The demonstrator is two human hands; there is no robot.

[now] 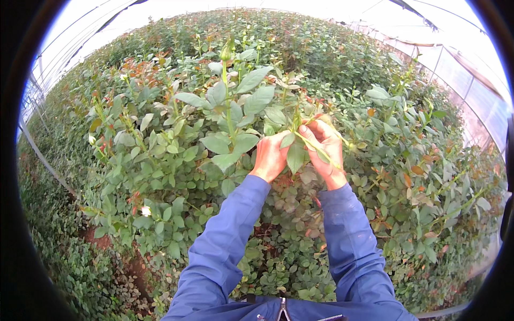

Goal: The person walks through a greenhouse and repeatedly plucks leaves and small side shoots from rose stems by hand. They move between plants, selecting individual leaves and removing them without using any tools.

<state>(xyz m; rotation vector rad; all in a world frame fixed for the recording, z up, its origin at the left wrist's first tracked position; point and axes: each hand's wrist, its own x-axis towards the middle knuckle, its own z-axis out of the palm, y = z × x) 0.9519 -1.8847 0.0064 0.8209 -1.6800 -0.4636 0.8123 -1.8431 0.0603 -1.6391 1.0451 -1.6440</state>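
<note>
Both hands meet at a rose shoot in front of me. My left hand [273,154] is closed around its upright stem, its fingertips partly hidden by leaves. My right hand [326,146] pinches a pale green side shoot [315,147] between thumb and fingers; the shoot slants down across the palm towards the wrist. Another thin stem with a small bud [351,147] sticks out past the right knuckles. A broad green leaf [296,156] hangs between the two hands. Just left of them stands a tall rose stem [229,108] topped by a closed green bud [226,53].
Dense rose bushes [180,132] surround me on all sides. A white bloom [146,210] sits low at the left. Greenhouse plastic sheeting [474,88] runs along the right, and a curved grey pipe [44,156] crosses the far left. Bare reddish soil [138,273] shows at lower left.
</note>
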